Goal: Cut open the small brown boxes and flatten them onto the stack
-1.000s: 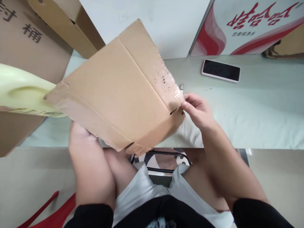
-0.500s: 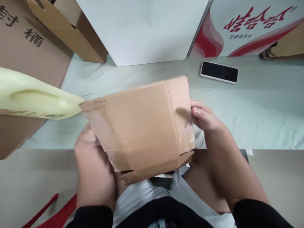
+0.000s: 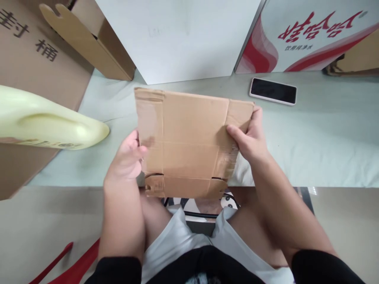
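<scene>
A folded-flat brown cardboard box with creases and slits near its lower edge is held up in front of me, over the table's front edge. My right hand grips its right side, thumb on the near face and fingers behind. Close by the left edge is my left hand, its thumb raised off the board and its fingers loosely apart; whether they touch the edge I cannot tell. A strip of clear tape appears to shine along the board's left flap.
A pale yellow bottle juts in from the left, before a large carton. Along the back stand a brown box, a white box and a red-and-white carton. A phone lies on the pale green cloth.
The cardboard has turned clockwise to sit nearly level, its left end rising. My right thumb has come onto its near face. My left hand has come out from behind to the left edge.
</scene>
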### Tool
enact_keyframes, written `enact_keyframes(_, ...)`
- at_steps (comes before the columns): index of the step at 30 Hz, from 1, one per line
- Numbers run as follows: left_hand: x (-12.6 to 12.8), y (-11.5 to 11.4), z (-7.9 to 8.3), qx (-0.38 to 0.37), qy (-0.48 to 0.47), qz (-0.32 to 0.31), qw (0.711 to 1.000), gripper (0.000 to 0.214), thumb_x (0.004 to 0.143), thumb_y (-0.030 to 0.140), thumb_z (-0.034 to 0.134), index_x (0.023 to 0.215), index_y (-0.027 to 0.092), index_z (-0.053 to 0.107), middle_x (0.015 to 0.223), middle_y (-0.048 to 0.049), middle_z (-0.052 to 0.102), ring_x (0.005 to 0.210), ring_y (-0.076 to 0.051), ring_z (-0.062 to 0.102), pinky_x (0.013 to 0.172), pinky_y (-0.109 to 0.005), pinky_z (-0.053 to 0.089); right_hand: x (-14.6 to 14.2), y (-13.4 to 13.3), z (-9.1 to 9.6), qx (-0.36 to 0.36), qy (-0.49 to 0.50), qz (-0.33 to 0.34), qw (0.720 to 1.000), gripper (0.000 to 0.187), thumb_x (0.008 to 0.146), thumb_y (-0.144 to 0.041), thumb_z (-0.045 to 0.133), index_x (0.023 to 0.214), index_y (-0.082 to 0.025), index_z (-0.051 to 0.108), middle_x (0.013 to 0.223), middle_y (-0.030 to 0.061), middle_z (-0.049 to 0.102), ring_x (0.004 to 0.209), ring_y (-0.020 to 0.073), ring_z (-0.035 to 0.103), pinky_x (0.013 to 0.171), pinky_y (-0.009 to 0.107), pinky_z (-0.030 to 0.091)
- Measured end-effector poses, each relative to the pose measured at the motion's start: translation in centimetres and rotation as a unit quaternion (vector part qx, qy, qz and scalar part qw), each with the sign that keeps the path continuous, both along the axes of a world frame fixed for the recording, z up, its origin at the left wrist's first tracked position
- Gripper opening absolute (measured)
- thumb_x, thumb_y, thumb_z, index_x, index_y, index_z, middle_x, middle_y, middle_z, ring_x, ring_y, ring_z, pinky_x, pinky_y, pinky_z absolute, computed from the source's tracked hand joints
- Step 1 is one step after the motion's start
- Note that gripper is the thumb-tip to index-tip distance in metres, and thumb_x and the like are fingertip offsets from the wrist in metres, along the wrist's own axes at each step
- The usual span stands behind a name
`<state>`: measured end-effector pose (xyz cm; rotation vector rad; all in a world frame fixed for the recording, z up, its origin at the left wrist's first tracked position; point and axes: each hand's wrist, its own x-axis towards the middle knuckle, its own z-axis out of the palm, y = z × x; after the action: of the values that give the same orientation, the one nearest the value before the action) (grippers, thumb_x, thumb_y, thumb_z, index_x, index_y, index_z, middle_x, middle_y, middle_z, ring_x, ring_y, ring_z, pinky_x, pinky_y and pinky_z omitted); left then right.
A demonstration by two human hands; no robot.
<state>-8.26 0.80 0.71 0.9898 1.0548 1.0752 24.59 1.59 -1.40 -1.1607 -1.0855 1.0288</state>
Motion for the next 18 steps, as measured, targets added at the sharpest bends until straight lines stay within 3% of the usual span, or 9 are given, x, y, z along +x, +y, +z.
enact_keyframes(2,0.4,-0.1,0.0,-0.024,0.017,-0.016,0.999,0.076,0.064,0.042,0.104,0.127,0.018,0.067,0.110,-0.0101,0.083,0.097,-0.027,0.081,0.087,-0.037,0.069,-0.1,0.4,-0.2,0.014,0.005,-0.051,0.999,0.067,0.073,-0.057,0.091,0.107,-0.031,0.040,0.093,-0.0047,0.065,0.073,0.0134,0.067,0.061,0.026,0.057)
enact_keyframes(4,0.8,-0.1,0.0,-0.041,0.028,-0.009,0.999,0.071,0.066,0.035,0.103,0.124,0.017,0.067,0.109,-0.0099,0.083,0.096,-0.026,0.082,0.087,-0.037,0.069,0.1,0.7,-0.1,-0.008,0.029,-0.047,0.998,0.065,0.076,-0.057,0.088,0.108,-0.032,0.037,0.080,-0.0091,0.062,0.060,0.0104,0.061,0.052,0.021,0.049)
enact_keyframes(6,0.9,0.1,0.1,-0.026,0.017,0.047,0.998,0.071,0.062,0.033,0.104,0.120,0.016,0.068,0.104,-0.0094,0.083,0.100,-0.029,0.081,0.096,-0.043,0.068,0.6,0.8,0.3,-0.054,0.059,-0.014,0.997,0.061,0.077,-0.060,0.086,0.109,-0.031,0.043,0.073,-0.0104,0.061,0.053,0.0087,0.058,0.049,0.019,0.046)
enact_keyframes(9,0.5,0.8,0.4,0.041,-0.024,0.182,0.982,0.064,0.058,0.023,0.101,0.114,0.016,0.069,0.104,-0.0086,0.083,0.118,-0.032,0.077,0.120,-0.053,0.055,1.8,0.7,1.1,-0.145,0.097,0.059,0.983,0.056,0.076,-0.067,0.083,0.105,-0.026,0.058,0.075,-0.0059,0.069,0.054,0.0092,0.063,0.051,0.021,0.052)
enact_keyframes(13,0.5,1.8,1.1,0.072,-0.073,0.303,0.947,0.041,0.075,0.007,0.076,0.115,0.016,0.068,0.120,-0.0084,0.081,0.147,-0.028,0.060,0.137,-0.052,0.033,2.7,0.5,1.8,-0.168,0.141,0.118,0.969,0.056,0.074,-0.067,0.085,0.104,-0.023,0.070,0.092,0.0020,0.081,0.070,0.0123,0.074,0.064,0.024,0.060)
enact_keyframes(18,2.6,2.2,2.1,-0.012,-0.134,0.392,0.910,0.032,0.097,-0.001,0.045,0.116,0.012,0.067,0.110,-0.0047,0.084,0.144,-0.018,0.063,0.136,-0.044,0.036,1.6,0.8,2.0,-0.111,0.235,0.121,0.958,0.070,0.061,-0.061,0.096,0.117,-0.031,0.066,0.097,-0.0047,0.080,0.076,0.0120,0.075,0.072,0.025,0.063)
